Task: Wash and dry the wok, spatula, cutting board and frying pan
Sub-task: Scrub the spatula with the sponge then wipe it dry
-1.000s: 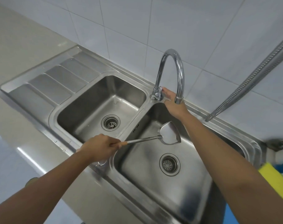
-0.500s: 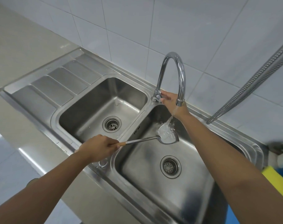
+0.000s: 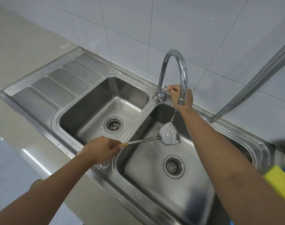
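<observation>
We see a pale surface (image 3: 16, 51) carrying a double steel sink (image 3: 41, 88); the left forearm (image 3: 41, 192) comes in from the near left corner, and the right forearm (image 3: 219, 151) stretches long across the right bowl (image 3: 154, 184) to the curved faucet (image 3: 182, 69). Behind the spout the right hand (image 3: 179, 96) has its fingers bent round the tap lever (image 3: 165, 90). The left hand (image 3: 101, 148) is fisted, knuckles up, round the wooden end of the spatula (image 3: 169, 135), above the near end of the sink's divider; the blade hangs roughly level over the right bowl, under the thin stream of water (image 3: 174, 115) that strikes it.
</observation>
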`<action>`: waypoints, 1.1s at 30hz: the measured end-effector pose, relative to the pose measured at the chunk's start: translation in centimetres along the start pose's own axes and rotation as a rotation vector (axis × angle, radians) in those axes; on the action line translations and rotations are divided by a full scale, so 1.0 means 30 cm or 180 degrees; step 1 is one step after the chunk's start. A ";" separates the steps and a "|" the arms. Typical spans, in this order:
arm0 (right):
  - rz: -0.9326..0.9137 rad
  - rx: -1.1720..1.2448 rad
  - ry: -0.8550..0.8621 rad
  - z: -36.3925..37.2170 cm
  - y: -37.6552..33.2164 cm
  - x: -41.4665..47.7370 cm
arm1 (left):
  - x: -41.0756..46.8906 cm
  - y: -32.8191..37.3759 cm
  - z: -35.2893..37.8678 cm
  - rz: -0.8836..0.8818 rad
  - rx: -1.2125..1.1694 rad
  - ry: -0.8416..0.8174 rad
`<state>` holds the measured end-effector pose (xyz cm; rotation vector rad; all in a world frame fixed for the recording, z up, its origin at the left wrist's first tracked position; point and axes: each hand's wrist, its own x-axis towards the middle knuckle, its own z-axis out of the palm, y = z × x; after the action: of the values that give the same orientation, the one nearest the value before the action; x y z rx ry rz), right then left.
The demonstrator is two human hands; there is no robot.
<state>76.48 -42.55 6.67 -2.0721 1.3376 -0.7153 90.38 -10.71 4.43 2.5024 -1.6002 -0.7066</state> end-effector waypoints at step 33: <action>0.2695 -0.1636 0.0118 -0.706 0.793 -0.623 | 0.149 0.400 0.120 0.0992 0.0028 -0.0264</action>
<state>40.23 -37.00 2.21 -1.5532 2.3596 -0.0304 80.36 -19.38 3.53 2.1797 -1.9640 -0.7682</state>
